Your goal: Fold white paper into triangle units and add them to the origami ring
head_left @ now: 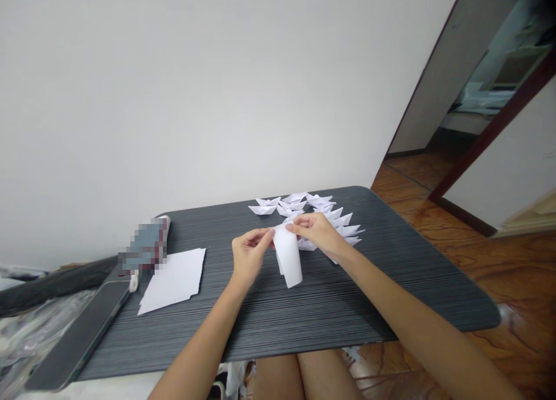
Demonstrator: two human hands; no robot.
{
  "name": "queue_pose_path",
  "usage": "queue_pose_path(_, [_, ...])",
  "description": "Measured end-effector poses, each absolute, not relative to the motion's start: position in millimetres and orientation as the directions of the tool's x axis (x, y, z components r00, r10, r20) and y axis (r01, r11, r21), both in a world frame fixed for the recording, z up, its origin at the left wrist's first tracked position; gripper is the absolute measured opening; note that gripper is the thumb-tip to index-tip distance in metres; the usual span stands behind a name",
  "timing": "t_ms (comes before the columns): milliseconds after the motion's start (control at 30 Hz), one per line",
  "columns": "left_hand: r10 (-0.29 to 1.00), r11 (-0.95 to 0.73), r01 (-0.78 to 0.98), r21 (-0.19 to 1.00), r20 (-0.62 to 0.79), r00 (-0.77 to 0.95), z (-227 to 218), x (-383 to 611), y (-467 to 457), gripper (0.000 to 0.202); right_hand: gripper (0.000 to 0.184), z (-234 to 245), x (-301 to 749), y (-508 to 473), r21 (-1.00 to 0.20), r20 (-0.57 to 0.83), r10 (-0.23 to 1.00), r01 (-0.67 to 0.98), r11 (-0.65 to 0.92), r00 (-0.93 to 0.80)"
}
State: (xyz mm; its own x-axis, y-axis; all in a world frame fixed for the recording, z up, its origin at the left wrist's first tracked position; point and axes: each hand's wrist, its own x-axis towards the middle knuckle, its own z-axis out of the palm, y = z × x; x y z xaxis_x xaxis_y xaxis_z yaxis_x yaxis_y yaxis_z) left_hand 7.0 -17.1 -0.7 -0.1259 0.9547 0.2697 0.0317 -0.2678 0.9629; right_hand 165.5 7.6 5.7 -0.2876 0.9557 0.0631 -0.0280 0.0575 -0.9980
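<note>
A white sheet of paper (290, 256), bent over into a loose fold, hangs above the dark grey table (330, 307). My left hand (248, 254) pinches its upper left edge. My right hand (313, 228) pinches the upper right edge, fingers closed on the paper. Just behind my hands lie several folded white paper boats (304, 206) in a cluster on the table.
A small stack of flat white sheets (176, 278) lies at the table's left. Beside it are a blurred-out object (145, 246) and a dark flat slab (78, 336) along the left edge. A white wall stands behind; wooden floor and a doorway are to the right.
</note>
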Motion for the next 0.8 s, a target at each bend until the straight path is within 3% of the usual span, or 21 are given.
queue_pose_path(167, [0.956,-0.259,-0.029,0.965,0.252,-0.153,0.7,4.8,-14.4,0.013,0.02,9.0,164.1,4.2,-0.997,-0.075,0.922,0.01,-0.077,-0.38])
queue_pose_path(500, [0.933,-0.248,-0.039,0.968,0.228,-0.279,-0.5,-2.6,-7.7,0.015,0.025,-1.6,161.3,4.4,-0.994,-0.096,0.856,0.095,-0.056,-0.507])
queue_pose_path(667, [0.814,-0.369,-0.02,0.929,0.312,-0.49,3.1,-21.1,3.0,0.015,0.025,7.1,172.6,3.4,-0.977,-0.187,0.697,0.207,-0.056,-0.692])
queue_pose_path(800, [0.805,-0.386,0.063,0.92,0.369,-0.465,6.3,-21.2,2.1,0.016,0.029,14.5,178.2,8.9,-0.993,-0.028,0.855,0.114,0.036,-0.518])
